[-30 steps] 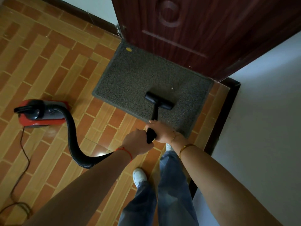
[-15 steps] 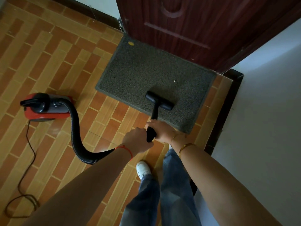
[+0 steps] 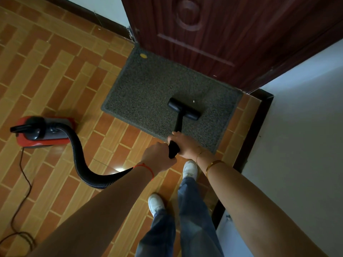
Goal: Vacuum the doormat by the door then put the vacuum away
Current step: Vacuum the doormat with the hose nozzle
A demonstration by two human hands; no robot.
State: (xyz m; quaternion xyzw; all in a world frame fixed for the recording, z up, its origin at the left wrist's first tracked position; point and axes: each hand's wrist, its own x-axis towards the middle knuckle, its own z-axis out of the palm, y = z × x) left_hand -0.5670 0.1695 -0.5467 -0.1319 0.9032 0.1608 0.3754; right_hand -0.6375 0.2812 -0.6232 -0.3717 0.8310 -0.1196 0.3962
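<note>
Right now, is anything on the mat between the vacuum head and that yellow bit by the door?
Nothing visible: bare doormat lies between the vacuum head and the yellow bit. A small white speck sits beside the head.

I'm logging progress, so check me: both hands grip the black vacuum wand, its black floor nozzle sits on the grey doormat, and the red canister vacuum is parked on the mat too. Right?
Not quite. The head view shows the red canister vacuum on the brick-pattern tile floor, left of the grey doormat. The rest holds: left hand and right hand grip the black vacuum wand, and its black floor nozzle sits on the mat.
</note>
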